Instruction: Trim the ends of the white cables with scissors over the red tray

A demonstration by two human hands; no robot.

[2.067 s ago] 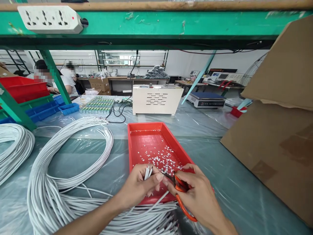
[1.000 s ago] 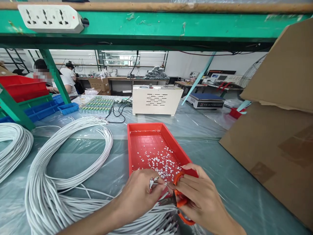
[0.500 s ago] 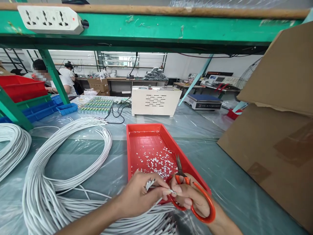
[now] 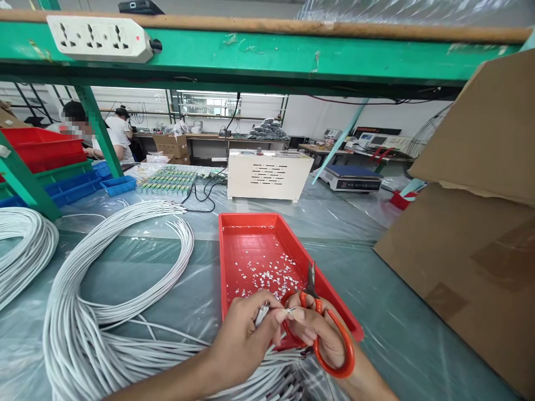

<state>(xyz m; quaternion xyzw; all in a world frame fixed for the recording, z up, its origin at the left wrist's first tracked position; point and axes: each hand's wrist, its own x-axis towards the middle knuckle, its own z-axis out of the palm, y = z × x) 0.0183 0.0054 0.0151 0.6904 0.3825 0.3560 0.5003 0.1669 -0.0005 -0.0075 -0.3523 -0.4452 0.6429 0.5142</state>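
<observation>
My left hand (image 4: pixel 246 337) is closed around several white cable ends (image 4: pixel 262 315), pinching one cable tip between thumb and forefinger. Orange-handled scissors (image 4: pixel 334 342) hang in my right hand (image 4: pixel 324 328), with their blades (image 4: pixel 311 278) pointing away over the tray's right side. The right thumb and forefinger meet the same cable tip, where thin wires show faintly. Below both hands lies a red tray (image 4: pixel 292 236) scattered with small white and silvery scraps (image 4: pixel 271 277). A large coiled bundle of white cables (image 4: pixel 67 312) spreads to the left and passes beneath my left forearm.
Another cable coil (image 4: pixel 29 245) lies at far left. Behind the tray stand a cream metal box (image 4: pixel 270 175) and a weighing scale (image 4: pixel 351 178). A cardboard box (image 4: pixel 460 278) borders the right. Overhead runs a green beam (image 4: pixel 251 55) with a power strip (image 4: pixel 100 39). Two people sit at back left.
Both hands have risen slightly and drawn together at the cable tip. The scissors have turned a little in my right hand, still held. The whole view has shifted slightly.
</observation>
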